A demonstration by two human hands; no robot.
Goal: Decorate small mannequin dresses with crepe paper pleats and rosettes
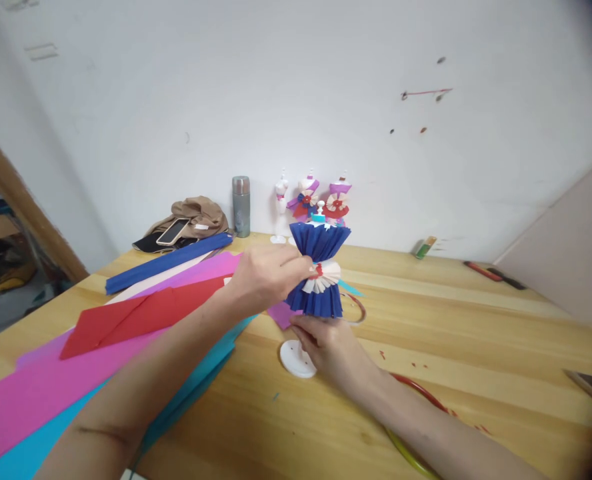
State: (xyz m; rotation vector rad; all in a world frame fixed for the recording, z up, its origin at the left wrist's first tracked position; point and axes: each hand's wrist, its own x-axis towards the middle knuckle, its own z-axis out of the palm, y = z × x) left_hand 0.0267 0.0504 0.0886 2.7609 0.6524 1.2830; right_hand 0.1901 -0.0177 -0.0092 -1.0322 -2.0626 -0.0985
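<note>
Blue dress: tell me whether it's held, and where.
The dress is held at its waist, beside the rosette, by the left hand; right hand at its hem.

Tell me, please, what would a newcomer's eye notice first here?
Probably the dark blue pleated dress at the centre, with a cream rosette at its waist, touched by the left hand and the right hand. Next, the red sheet and pink sheet on the table's left side. Behind, small dressed figures stand by the wall.

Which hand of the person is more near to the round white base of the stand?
Right. The right hand is beside the round white base, just above its right edge; the left hand is higher, at the waist of the blue pleated paper dress.
</note>
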